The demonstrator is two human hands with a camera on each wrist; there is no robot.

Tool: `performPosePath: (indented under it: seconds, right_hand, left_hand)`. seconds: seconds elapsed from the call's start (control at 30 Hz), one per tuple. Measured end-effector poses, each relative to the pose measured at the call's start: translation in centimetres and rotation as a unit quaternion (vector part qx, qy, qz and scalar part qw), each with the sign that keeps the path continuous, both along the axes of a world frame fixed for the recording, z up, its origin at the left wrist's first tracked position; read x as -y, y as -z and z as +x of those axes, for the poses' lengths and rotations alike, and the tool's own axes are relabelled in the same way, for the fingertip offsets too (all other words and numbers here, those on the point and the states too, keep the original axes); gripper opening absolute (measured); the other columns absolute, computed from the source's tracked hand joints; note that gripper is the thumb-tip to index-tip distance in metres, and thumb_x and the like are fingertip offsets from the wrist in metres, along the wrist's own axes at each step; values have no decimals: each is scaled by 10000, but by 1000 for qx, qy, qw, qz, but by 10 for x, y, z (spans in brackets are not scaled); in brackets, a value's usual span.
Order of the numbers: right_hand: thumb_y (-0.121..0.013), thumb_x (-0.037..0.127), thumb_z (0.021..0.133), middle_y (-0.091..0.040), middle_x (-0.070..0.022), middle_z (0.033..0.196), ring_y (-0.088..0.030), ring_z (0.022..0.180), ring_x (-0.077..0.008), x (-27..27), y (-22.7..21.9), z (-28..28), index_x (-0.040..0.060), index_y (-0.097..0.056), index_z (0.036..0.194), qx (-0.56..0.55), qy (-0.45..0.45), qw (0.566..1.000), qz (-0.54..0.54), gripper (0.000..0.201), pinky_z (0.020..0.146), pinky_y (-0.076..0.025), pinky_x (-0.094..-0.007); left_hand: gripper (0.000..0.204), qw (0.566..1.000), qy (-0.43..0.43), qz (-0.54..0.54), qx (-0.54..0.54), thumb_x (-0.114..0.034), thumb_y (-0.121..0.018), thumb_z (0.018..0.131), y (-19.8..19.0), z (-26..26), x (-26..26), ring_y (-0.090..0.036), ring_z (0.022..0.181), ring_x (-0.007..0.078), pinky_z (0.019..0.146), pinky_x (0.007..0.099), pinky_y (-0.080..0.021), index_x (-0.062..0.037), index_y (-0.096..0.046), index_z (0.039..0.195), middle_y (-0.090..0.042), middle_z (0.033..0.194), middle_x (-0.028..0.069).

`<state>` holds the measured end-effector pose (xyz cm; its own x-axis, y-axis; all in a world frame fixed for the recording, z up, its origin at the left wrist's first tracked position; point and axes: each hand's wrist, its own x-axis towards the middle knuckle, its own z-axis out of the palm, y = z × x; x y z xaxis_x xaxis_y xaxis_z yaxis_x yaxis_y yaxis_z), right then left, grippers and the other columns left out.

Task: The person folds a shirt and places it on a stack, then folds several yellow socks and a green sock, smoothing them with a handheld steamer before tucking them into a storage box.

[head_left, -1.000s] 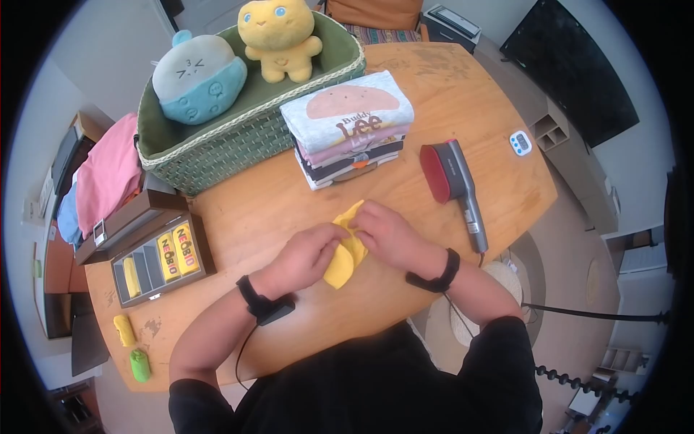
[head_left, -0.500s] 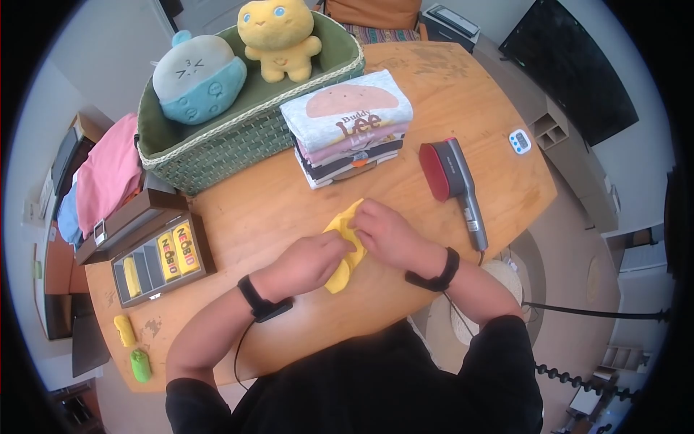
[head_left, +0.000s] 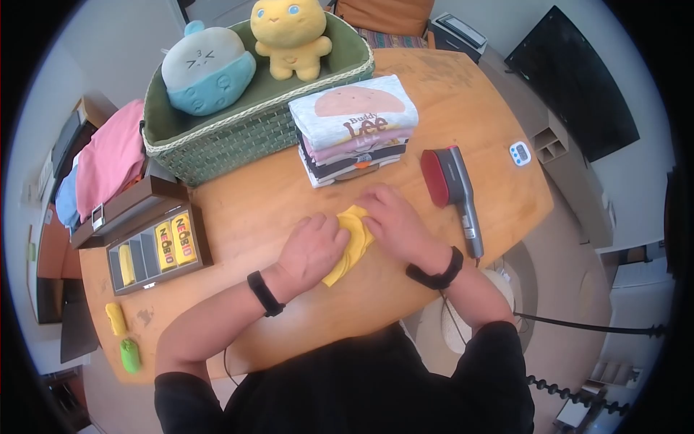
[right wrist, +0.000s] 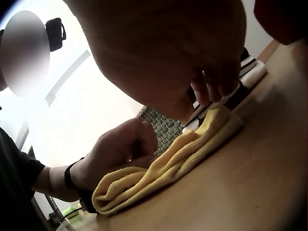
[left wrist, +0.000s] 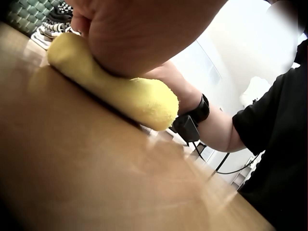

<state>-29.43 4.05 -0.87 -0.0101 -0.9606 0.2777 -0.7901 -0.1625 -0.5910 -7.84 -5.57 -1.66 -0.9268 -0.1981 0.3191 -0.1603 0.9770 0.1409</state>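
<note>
A yellow sock (head_left: 351, 243) lies folded in long layers on the wooden table, its ribbed fabric showing in the right wrist view. My left hand (head_left: 315, 248) grips its near left side with curled fingers, knuckles up. At the far right end my right hand (head_left: 394, 223) pinches the sock, fingertips pointing down in the right wrist view. From the left wrist, the sock (left wrist: 115, 94) looks like a thick, soft roll under my palm. My left fingertips are mostly hidden in the head view.
Folded shirts (head_left: 354, 130) are stacked beyond the hands, beside a green woven basket (head_left: 238, 141) holding two plush toys. A grey-and-red handheld steamer (head_left: 455, 188) lies at right. At left stand a divided box (head_left: 148, 264) with yellow rolls and two small rolls, yellow (head_left: 115, 319) and green (head_left: 129, 355).
Both hands have shifted on the sock, the left with its knuckles now turned upward. The sock lies flatter and more spread between them. The head view has tilted slightly.
</note>
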Motion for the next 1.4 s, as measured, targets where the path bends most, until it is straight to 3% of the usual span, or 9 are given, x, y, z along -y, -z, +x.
performPosePath:
  seconds: [0.17, 0.37, 0.53, 0.67, 0.77, 0.87, 1.03, 1.13, 1.4]
  right_hand:
    - [-718, 21, 878, -632, -167, 1270, -576, 1246, -395, 8, 5, -16, 33, -667, 1302, -85, -91, 992, 33, 427, 1069, -494, -468]
    - [-736, 32, 871, -620, -189, 1264, -572, 1236, -417, -6, -9, -9, 48, -644, 1352, -44, -37, 990, 131, 489, 1047, -501, -469]
    - [-734, 33, 894, -615, -191, 1231, -589, 1186, -418, -37, -17, 12, 66, -604, 1420, 33, -46, 985, 164, 542, 1030, -508, -466]
    - [-735, 66, 912, -600, -187, 1190, -608, 1120, -400, -62, -8, 29, 70, -584, 1455, 75, -128, 969, 196, 563, 988, -519, -456]
    - [-738, 96, 910, -585, -184, 1151, -612, 1069, -379, -68, -21, 41, 56, -592, 1451, 77, -166, 957, 223, 562, 945, -523, -452]
    - [-704, 55, 913, -583, -184, 1127, -612, 1054, -380, -69, -26, 44, 46, -631, 1406, 75, -190, 953, 222, 498, 933, -524, -456]
    - [-640, 22, 904, -602, -179, 1166, -616, 1082, -361, -63, -20, 44, 7, -661, 1342, -125, -212, 950, 193, 439, 937, -531, -445]
    - [-707, 12, 807, -645, -140, 1186, -626, 1084, -345, -53, -23, 48, 26, -724, 1247, -141, -220, 965, 2, 440, 925, -540, -428]
    - [-726, 38, 784, -696, -102, 1205, -642, 1171, -321, -40, -13, 35, 36, -727, 1222, -131, -313, 941, 11, 438, 955, -549, -452]
  left_hand:
    - [113, 997, 2, 14, 72, -144, -661, 861, 1, 6, -6, -649, 803, 293, 702, 421, -521, -89, -591, 931, -659, 887, 116]
    - [161, 997, -17, 53, 60, -201, -690, 855, -26, 35, -36, -625, 807, 295, 681, 445, -496, -69, -622, 919, -627, 899, 111]
    - [267, 992, 9, -21, 127, -261, -713, 832, -14, 55, -14, -624, 1034, 281, 855, 421, -500, -54, -685, 999, -654, 1079, 128]
    - [292, 996, 12, -77, 48, -265, -726, 814, -20, 66, 5, -613, 1053, 283, 891, 431, -484, -42, -693, 998, -655, 1085, 127]
    - [266, 1000, 6, 4, 18, -239, -722, 818, -34, 66, -2, -595, 1040, 286, 890, 449, -472, -28, -697, 978, -636, 1056, 126]
    - [256, 992, -42, 98, 70, -253, -734, 841, -34, 68, -12, -583, 1006, 294, 875, 444, -472, -22, -691, 943, -607, 1011, 122]
    - [249, 994, -72, 84, 16, -269, -742, 883, -13, 63, -18, -575, 949, 288, 839, 399, -491, -32, -667, 902, -586, 949, 114]
    - [183, 994, -73, 86, 1, -215, -717, 896, -10, 63, -18, -586, 913, 288, 805, 393, -514, -44, -653, 881, -585, 921, 112]
    - [123, 987, -89, 133, -9, -146, -709, 878, 0, 65, -13, -609, 877, 319, 767, 422, -549, -44, -640, 879, -591, 922, 133]
